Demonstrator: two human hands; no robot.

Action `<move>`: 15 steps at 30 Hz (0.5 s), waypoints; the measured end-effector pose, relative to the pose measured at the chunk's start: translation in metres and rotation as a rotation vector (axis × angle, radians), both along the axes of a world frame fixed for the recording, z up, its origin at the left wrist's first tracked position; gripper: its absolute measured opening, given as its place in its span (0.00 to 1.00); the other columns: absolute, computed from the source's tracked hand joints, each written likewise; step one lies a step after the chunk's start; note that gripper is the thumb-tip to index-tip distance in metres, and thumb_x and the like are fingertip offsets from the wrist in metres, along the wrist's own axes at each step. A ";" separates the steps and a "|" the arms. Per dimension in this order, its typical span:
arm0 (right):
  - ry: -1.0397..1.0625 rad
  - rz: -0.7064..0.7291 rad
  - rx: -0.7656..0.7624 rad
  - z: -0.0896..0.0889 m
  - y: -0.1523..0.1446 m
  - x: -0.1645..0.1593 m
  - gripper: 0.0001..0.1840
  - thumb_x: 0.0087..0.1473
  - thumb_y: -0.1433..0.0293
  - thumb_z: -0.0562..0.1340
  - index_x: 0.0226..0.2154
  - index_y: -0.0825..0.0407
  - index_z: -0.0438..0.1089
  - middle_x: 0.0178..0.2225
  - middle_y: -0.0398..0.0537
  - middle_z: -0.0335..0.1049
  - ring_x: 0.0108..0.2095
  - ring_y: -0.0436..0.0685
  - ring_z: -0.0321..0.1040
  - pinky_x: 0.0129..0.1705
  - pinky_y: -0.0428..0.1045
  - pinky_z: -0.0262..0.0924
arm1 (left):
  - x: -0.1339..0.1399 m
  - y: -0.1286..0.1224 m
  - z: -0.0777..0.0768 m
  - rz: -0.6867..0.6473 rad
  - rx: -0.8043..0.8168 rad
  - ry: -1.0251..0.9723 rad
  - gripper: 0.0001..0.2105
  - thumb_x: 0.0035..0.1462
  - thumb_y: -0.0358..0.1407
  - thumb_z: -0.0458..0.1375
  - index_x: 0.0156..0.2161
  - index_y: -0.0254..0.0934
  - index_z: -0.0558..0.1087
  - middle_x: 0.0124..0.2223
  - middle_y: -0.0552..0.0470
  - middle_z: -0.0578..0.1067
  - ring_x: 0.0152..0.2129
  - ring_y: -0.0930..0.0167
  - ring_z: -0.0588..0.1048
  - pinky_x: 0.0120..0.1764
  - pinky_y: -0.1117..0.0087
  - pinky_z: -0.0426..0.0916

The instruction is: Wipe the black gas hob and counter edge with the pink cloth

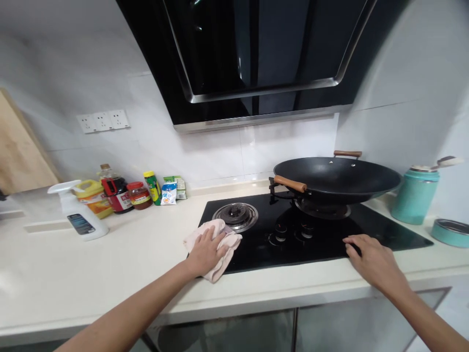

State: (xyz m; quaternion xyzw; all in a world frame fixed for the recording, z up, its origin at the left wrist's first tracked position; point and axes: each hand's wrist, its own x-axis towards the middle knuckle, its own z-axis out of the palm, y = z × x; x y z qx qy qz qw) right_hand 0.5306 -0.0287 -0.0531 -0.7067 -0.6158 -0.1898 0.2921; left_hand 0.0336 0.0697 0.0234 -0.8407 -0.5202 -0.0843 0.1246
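My left hand [205,252] presses a pale pink cloth [229,252] against the front left corner of the black glass gas stove [252,259]. Its fingers lie over the folded cloth, which also overlaps the white counter. Just behind the cloth is the left burner [235,215]. At the stove's front edge, toward the right, rests my right hand [373,259], loosely bent, thumb apart from the fingers and holding nothing. Two control knobs [281,232] stand between the hands. A black wok [337,178] with wooden handles sits over the right burner.
Left on the counter stands a white spray bottle [82,215]. Near the wall are a yellow jug [93,198], a dark sauce bottle [119,193], a red-lidded jar [139,195] and small packets [169,193]. A teal flask [415,195] and teal lid [450,232] are right. The range hood [256,54] overhangs.
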 end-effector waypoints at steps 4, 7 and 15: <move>-0.003 -0.017 -0.015 0.001 -0.001 -0.002 0.20 0.63 0.61 0.49 0.42 0.48 0.75 0.48 0.51 0.75 0.49 0.64 0.70 0.47 0.58 0.61 | 0.029 -0.027 0.013 -0.021 -0.153 0.024 0.27 0.70 0.49 0.45 0.70 0.46 0.58 0.73 0.40 0.55 0.69 0.50 0.54 0.64 0.44 0.55; 0.001 -0.020 -0.020 0.002 0.000 -0.003 0.19 0.63 0.62 0.49 0.43 0.48 0.74 0.48 0.51 0.75 0.49 0.64 0.70 0.46 0.58 0.61 | 0.053 -0.045 0.018 -0.088 -0.211 0.023 0.28 0.70 0.50 0.45 0.70 0.46 0.58 0.73 0.39 0.54 0.70 0.50 0.52 0.66 0.45 0.52; 0.033 -0.021 -0.026 0.011 -0.003 -0.009 0.17 0.62 0.64 0.52 0.42 0.48 0.75 0.47 0.51 0.75 0.48 0.63 0.70 0.47 0.57 0.60 | 0.094 -0.073 0.020 -0.319 -0.311 -0.019 0.31 0.66 0.53 0.50 0.70 0.46 0.57 0.74 0.39 0.49 0.70 0.48 0.49 0.66 0.42 0.48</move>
